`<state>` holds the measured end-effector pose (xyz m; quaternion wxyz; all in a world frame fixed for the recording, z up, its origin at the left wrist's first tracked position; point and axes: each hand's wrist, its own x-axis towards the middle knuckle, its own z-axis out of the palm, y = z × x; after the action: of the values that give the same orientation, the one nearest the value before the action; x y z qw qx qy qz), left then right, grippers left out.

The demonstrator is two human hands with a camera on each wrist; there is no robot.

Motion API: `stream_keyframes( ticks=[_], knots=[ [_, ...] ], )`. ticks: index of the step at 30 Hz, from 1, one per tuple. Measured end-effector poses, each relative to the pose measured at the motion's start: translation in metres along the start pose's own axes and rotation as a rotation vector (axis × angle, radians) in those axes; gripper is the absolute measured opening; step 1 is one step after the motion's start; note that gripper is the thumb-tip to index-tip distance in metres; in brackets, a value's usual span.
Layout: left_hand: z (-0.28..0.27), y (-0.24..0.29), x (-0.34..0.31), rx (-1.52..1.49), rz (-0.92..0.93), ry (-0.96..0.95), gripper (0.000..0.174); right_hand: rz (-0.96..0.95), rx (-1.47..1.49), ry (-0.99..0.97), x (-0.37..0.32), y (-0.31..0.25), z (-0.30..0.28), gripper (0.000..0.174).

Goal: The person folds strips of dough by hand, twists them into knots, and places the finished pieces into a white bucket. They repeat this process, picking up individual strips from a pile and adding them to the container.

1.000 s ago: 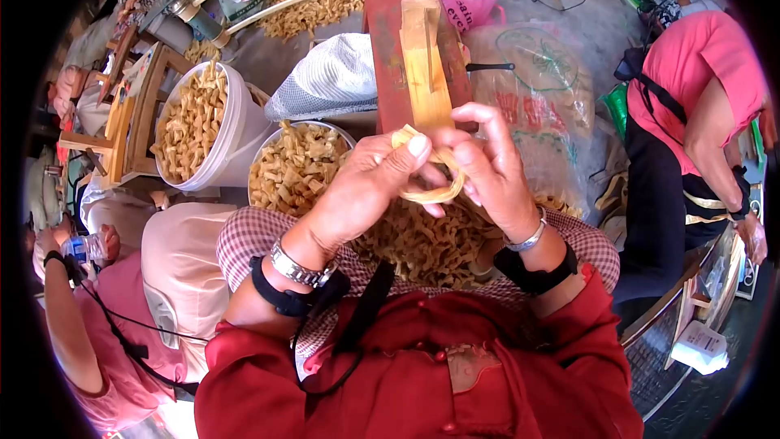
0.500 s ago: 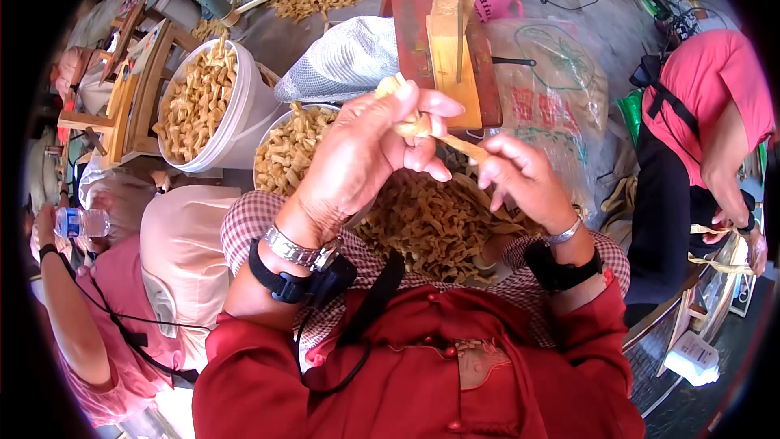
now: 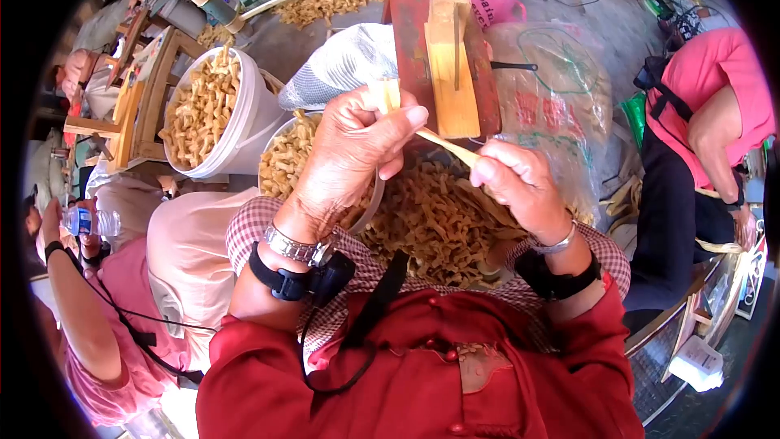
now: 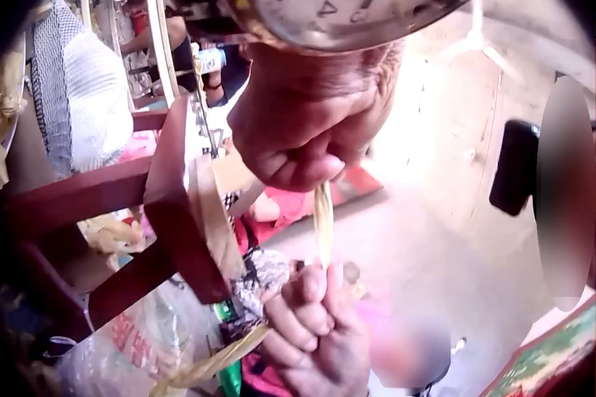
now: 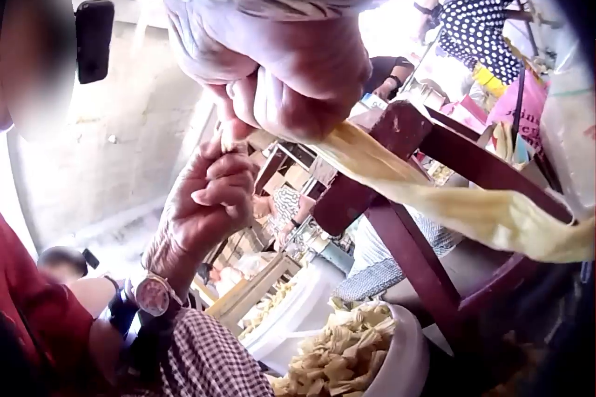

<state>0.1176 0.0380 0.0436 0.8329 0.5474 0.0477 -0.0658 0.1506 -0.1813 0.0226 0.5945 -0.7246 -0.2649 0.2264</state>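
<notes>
My left hand (image 3: 345, 154) pinches one part of a pale yellow strip (image 3: 445, 145), and a short pale end sticks up above the thumb. With thumb and curled fingers, my right hand (image 3: 524, 187) grips the strip farther along. Between the hands the strip runs taut and looks narrow and twisted. In the right wrist view, a wide, flat tail of the strip (image 5: 466, 211) trails from under the right hand. Below the hands, in my lap, lies a basin of brownish knotted pieces (image 3: 439, 219). The left fingers partly hide what they hold.
A red bench (image 3: 414, 8) with a slotted wooden block (image 3: 452, 73) stands ahead. To the left are a white bucket (image 3: 253, 118) and a tub of knotted pieces (image 3: 284, 150). A clear plastic sack (image 3: 556, 97) lies right of the bench. People sit at both sides.
A loop of strip held between both hands has been drawn into a straight, taut length. The right hand moved right and down, away from the left, and now grips the strip more tightly.
</notes>
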Motion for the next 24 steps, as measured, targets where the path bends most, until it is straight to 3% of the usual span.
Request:
stream_keyframes(
  ticks=[5, 13, 17, 20, 21, 24],
  knots=[
    [0.000, 0.005, 0.017, -0.048, 0.079, 0.043, 0.005, -0.167, -0.225, 0.101, 0.021, -0.012, -0.015, 0.026],
    [0.011, 0.021, 0.072, 0.343, 0.283, 0.095, 0.011, -0.341, -0.465, 0.368, 0.071, -0.012, -0.047, 0.027],
    [0.008, 0.005, 0.091, 0.450, 0.266, 0.150, 0.013, -0.291, -0.658, 0.392, 0.079, 0.010, -0.052, 0.022],
    [-0.004, -0.003, 0.087, 0.844, 0.244, 0.329, 0.013, -0.226, -0.702, 0.329, 0.076, 0.025, -0.048, 0.020],
    [-0.011, 0.001, 0.082, 0.739, 0.176, 0.280, 0.014, -0.224, -0.646, 0.327, 0.070, 0.026, -0.046, 0.020],
    [-0.001, 0.032, 0.047, 0.932, -0.063, -0.023, 0.021, -0.261, -0.399, 0.276, 0.046, 0.000, -0.029, 0.018]
  ],
)
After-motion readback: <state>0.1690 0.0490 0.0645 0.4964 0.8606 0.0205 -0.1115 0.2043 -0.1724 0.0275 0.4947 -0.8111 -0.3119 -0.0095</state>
